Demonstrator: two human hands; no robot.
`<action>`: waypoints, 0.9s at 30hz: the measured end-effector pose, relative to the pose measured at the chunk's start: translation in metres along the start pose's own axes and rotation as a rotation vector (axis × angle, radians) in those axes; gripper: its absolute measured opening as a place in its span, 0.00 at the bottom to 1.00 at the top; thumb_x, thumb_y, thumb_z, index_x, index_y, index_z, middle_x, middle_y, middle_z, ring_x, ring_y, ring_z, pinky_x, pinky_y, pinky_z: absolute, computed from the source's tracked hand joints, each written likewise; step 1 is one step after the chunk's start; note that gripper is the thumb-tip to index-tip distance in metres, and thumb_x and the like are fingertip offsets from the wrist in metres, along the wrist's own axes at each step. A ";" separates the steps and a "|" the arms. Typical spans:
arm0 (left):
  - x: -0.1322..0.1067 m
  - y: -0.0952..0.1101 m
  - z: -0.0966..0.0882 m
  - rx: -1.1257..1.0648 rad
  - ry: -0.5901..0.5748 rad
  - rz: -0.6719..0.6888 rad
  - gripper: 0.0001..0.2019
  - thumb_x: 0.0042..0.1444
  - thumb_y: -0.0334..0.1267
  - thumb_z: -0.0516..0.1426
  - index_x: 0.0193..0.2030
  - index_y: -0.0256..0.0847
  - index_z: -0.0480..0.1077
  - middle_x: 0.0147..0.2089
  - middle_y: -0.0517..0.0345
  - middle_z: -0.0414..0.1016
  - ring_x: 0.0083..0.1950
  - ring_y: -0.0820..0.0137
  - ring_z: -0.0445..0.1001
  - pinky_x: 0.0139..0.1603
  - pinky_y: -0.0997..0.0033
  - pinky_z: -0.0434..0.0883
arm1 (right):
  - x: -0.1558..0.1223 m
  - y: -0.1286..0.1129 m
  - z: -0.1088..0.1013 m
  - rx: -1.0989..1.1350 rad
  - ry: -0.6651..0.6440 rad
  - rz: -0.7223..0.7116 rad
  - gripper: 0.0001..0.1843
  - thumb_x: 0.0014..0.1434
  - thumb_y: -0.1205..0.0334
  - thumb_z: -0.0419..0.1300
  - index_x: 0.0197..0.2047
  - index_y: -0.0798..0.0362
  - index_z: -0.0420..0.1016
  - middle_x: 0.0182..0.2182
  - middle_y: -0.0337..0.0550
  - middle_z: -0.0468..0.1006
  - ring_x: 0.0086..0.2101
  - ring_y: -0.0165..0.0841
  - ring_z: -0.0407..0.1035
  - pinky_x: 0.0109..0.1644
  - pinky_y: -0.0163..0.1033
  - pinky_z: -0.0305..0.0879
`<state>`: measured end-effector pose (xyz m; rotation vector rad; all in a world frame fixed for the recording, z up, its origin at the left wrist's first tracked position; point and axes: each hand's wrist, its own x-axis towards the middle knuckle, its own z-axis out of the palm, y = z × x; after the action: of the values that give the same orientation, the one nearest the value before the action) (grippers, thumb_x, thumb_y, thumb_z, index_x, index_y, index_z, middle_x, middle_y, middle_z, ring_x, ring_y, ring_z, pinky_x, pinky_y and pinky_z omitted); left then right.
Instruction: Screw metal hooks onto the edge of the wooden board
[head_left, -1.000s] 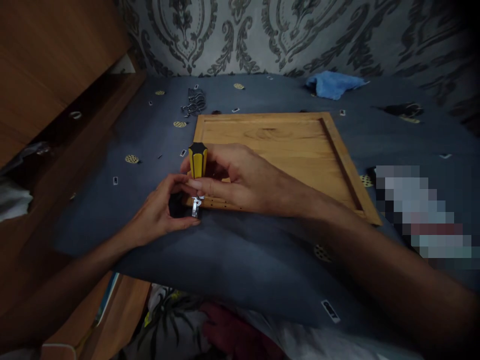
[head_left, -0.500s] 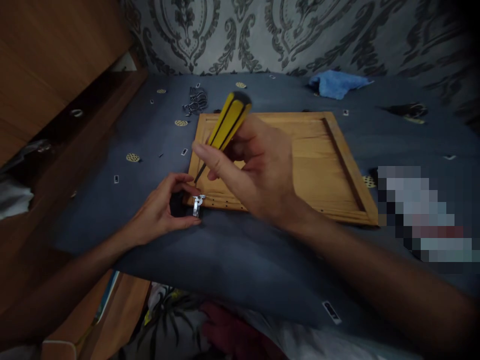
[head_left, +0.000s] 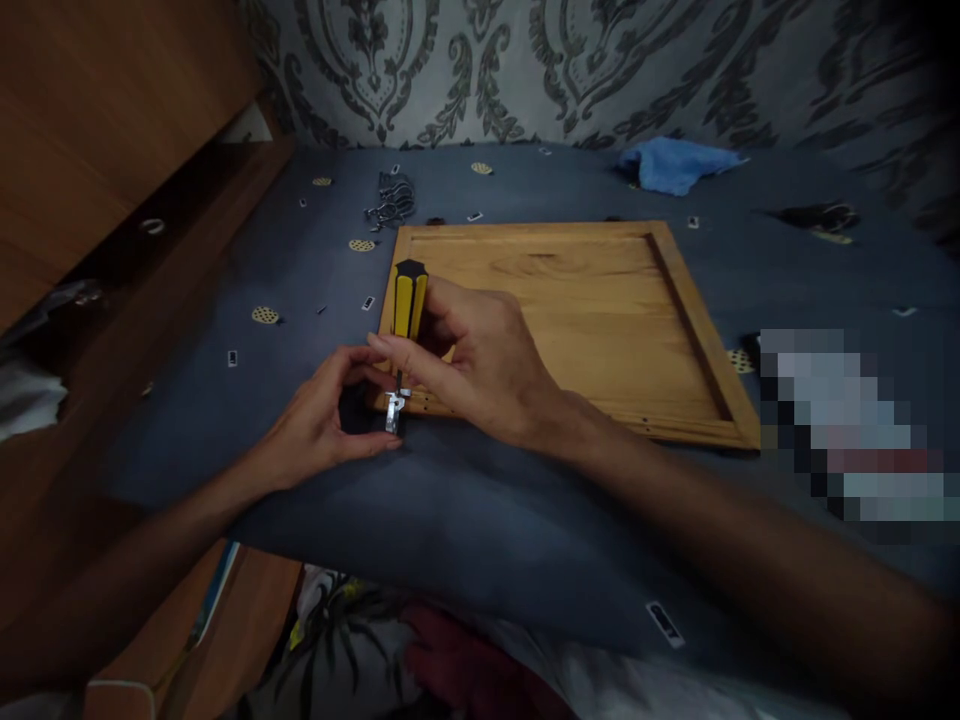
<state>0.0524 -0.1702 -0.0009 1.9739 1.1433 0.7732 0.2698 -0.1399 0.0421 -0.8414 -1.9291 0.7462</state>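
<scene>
My right hand (head_left: 480, 365) is wrapped round a yellow and black screwdriver (head_left: 409, 300) that stands almost upright. Its tip rests on a small metal bracket (head_left: 394, 408) at the near left corner of a wooden panel (head_left: 600, 300). My left hand (head_left: 322, 420) is curled beside that corner, with thumb and fingers pinched at the bracket and steadying it against the panel's edge. The panel lies flat on a blue-grey cloth (head_left: 450, 510).
A bunch of metal hooks (head_left: 390, 203) lies behind the panel, a blue rag (head_left: 675, 165) at the far right. Small round mesh discs (head_left: 263, 316) and tiny bits dot the cloth. Wooden furniture (head_left: 97, 180) stands on the left, patterned wallpaper behind.
Half a second ago my right hand had lifted the screwdriver tilted over the panel; now it is back down and upright with its tip on the bracket. My left hand stayed put.
</scene>
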 end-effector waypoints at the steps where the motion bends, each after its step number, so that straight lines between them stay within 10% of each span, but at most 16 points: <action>1: 0.000 0.000 0.000 0.003 0.000 0.003 0.36 0.51 0.49 0.73 0.62 0.46 0.63 0.53 0.52 0.81 0.59 0.55 0.79 0.63 0.49 0.73 | 0.000 0.001 0.000 0.001 -0.001 -0.009 0.12 0.69 0.53 0.63 0.36 0.50 0.70 0.30 0.37 0.75 0.31 0.32 0.69 0.35 0.38 0.65; 14: 0.000 0.000 -0.001 0.035 0.010 0.046 0.29 0.52 0.49 0.73 0.55 0.47 0.66 0.52 0.55 0.81 0.56 0.56 0.81 0.59 0.53 0.77 | -0.001 -0.006 0.005 0.002 0.028 0.055 0.15 0.66 0.50 0.67 0.36 0.50 0.70 0.28 0.34 0.75 0.29 0.31 0.68 0.34 0.37 0.62; 27: 0.001 0.001 0.000 0.028 0.024 0.019 0.33 0.50 0.49 0.73 0.58 0.47 0.63 0.53 0.54 0.80 0.54 0.57 0.81 0.55 0.57 0.77 | 0.007 -0.008 -0.016 -0.054 -0.219 0.002 0.11 0.67 0.58 0.66 0.33 0.53 0.77 0.28 0.38 0.76 0.31 0.31 0.68 0.33 0.37 0.60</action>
<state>0.0538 -0.1700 0.0002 2.0056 1.1566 0.7962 0.2792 -0.1367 0.0580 -0.8226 -2.1507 0.8188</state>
